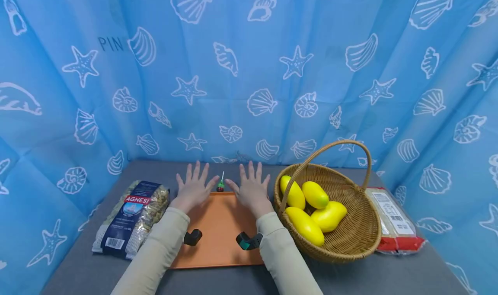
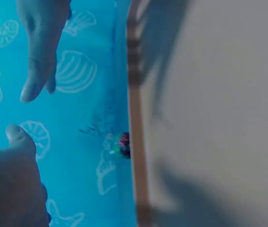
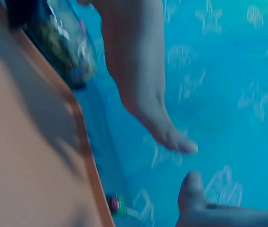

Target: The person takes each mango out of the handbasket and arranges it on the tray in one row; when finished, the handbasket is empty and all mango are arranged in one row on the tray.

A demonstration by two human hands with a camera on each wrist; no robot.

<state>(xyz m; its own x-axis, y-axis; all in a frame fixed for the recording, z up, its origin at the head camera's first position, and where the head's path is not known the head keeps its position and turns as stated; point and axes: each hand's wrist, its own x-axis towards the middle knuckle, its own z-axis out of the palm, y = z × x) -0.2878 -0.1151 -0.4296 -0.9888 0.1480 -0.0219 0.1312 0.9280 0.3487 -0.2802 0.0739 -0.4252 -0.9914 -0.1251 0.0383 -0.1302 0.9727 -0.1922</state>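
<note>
Both hands hover with fingers spread over the orange tray (image 1: 218, 238), holding nothing. The left hand (image 1: 193, 190) is above the tray's left rear part, and the right hand (image 1: 252, 191) above its right rear part. Between the thumbs, just behind the tray's far rim, a small lollipop (image 1: 220, 185) with a green and red wrapper has its white stick pointing up. Each wrist view shows both thumbs pointing toward each other with a gap between them; the lollipop (image 2: 124, 145) appears beside the tray's edge (image 2: 138, 142) there.
A bag of Agnesi pasta (image 1: 130, 217) lies left of the tray. On the right stands a wicker basket (image 1: 355, 217) with several yellow fruits (image 1: 305, 226), its handle raised. Beyond it lies a clear and red package (image 1: 394, 221). A blue shell-patterned curtain (image 1: 241, 70) hangs behind.
</note>
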